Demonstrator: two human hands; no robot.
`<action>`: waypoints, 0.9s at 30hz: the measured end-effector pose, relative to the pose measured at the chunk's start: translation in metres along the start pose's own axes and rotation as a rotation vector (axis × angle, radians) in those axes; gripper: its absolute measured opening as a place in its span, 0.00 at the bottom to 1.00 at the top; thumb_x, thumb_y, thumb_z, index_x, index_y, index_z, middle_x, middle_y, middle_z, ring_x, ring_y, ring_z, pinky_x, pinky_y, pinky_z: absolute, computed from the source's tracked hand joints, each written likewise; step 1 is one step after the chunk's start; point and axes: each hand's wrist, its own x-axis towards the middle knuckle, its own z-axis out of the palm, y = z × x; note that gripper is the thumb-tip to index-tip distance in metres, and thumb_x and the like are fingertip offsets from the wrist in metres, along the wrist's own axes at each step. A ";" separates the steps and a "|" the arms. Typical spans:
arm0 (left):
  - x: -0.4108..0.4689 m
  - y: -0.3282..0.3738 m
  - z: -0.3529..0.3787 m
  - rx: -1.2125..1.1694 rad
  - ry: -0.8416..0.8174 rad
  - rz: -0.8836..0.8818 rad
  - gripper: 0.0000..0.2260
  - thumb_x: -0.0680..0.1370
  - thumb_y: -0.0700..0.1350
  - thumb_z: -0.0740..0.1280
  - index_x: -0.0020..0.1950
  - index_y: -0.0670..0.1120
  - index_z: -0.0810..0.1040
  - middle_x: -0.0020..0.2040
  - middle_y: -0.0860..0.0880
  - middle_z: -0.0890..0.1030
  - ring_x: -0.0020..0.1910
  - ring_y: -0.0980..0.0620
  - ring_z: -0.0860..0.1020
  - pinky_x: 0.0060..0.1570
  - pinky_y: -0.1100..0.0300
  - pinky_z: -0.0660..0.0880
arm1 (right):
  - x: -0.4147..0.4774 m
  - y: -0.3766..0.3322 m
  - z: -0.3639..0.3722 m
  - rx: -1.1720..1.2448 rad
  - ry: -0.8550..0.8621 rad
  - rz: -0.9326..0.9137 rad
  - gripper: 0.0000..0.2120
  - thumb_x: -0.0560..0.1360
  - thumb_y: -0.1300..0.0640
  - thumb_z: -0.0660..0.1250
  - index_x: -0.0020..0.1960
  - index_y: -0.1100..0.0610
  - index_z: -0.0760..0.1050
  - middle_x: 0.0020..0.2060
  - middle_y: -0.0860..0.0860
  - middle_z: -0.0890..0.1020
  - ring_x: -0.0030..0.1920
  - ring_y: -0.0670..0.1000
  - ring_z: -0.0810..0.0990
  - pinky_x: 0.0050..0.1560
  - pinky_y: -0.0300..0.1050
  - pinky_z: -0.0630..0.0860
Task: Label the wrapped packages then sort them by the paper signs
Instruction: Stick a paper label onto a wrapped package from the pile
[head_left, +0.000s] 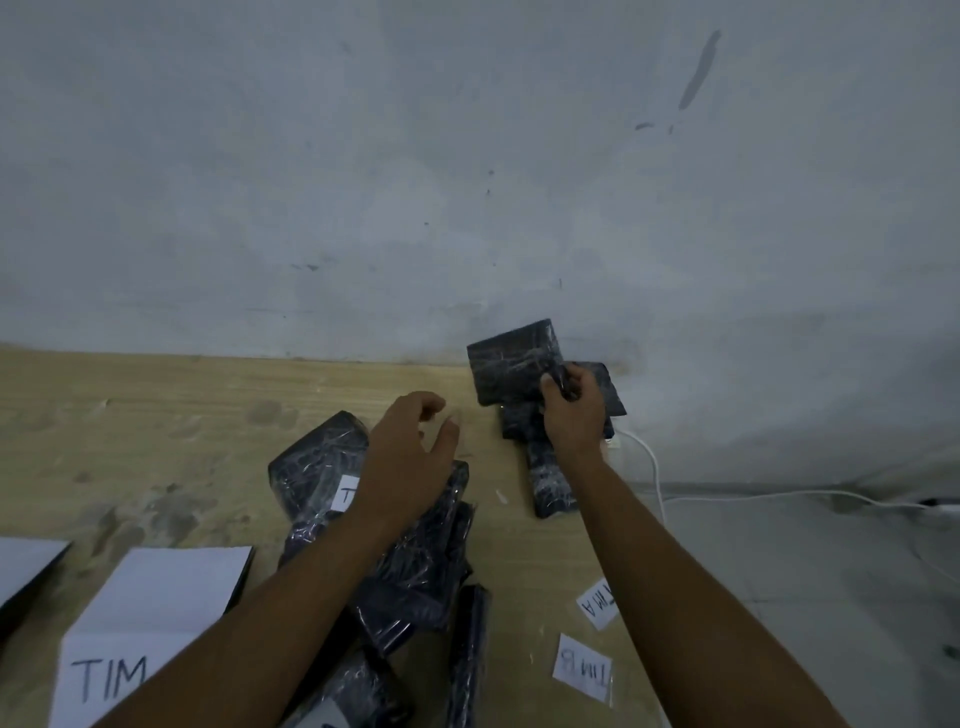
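My right hand (571, 410) grips a dark plastic-wrapped package (511, 366), lifted off a small stack of wrapped packages (550, 480) near the wall. My left hand (410, 452) hovers open, fingers spread, above a pile of wrapped packages (415, 561) in the middle of the wooden board (156, 415). One package in that pile (317, 467) carries a white label. Two loose paper labels (597, 603) (582, 670) lie to the right of the pile. A folded paper sign reading "TIM" (150, 639) stands at the lower left.
A second paper sign (26, 566) is cut off at the left edge. A white cable (753, 496) runs along the grey floor on the right. A grey wall (467, 182) rises just behind the board.
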 end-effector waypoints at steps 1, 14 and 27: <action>-0.002 0.006 0.001 -0.063 -0.027 -0.045 0.10 0.80 0.51 0.64 0.56 0.47 0.76 0.52 0.54 0.79 0.50 0.56 0.78 0.48 0.66 0.73 | -0.013 -0.002 -0.011 0.041 -0.009 -0.059 0.13 0.77 0.56 0.68 0.60 0.59 0.74 0.52 0.56 0.81 0.51 0.54 0.80 0.49 0.45 0.78; -0.074 0.045 0.049 -0.740 -0.520 -0.615 0.26 0.72 0.57 0.71 0.65 0.48 0.69 0.61 0.48 0.76 0.57 0.44 0.80 0.45 0.47 0.82 | -0.180 0.042 -0.120 0.116 0.036 -0.403 0.27 0.70 0.72 0.71 0.49 0.38 0.80 0.58 0.55 0.75 0.60 0.45 0.77 0.55 0.36 0.77; -0.142 -0.009 0.083 -0.466 -0.618 -0.612 0.19 0.77 0.41 0.70 0.64 0.46 0.67 0.60 0.44 0.76 0.56 0.44 0.78 0.57 0.45 0.78 | -0.263 0.145 -0.174 -0.161 0.195 0.136 0.14 0.75 0.69 0.63 0.51 0.51 0.77 0.48 0.45 0.81 0.48 0.45 0.80 0.47 0.37 0.76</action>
